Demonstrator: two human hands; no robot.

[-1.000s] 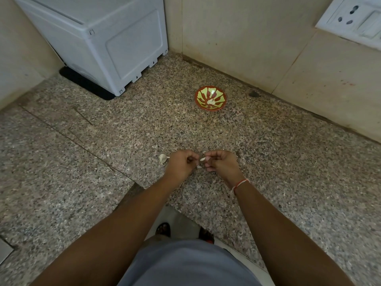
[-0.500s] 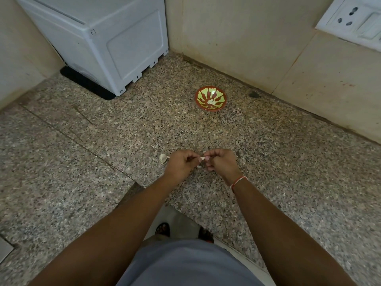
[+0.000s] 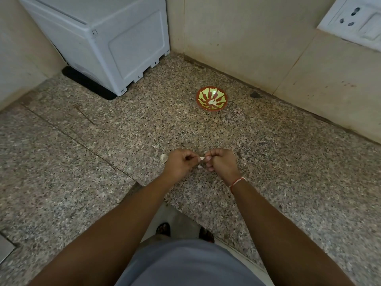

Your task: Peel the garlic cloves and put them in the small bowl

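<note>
Both hands meet over the granite counter [image 3: 268, 162] near its front edge. My left hand [image 3: 180, 163] and my right hand [image 3: 221, 162] pinch one small pale garlic clove [image 3: 202, 158] between their fingertips. A bit of pale skin [image 3: 200, 167] shows just under the fingers. Another garlic piece [image 3: 164, 157] lies on the counter, touching the left side of my left hand. The small red bowl with a green pattern [image 3: 212, 98] stands farther back, and a few peeled cloves [image 3: 212, 102] lie in it.
A white appliance [image 3: 107, 44] on a black mat stands at the back left. The tiled wall runs behind the bowl, with a white socket plate [image 3: 354, 19] at the top right. A dark spot [image 3: 255, 94] lies by the wall. The counter's front edge is cut in near my body.
The two hands have stayed together on the clove, with only small finger movements. The bowl and the loose garlic piece have not moved.
</note>
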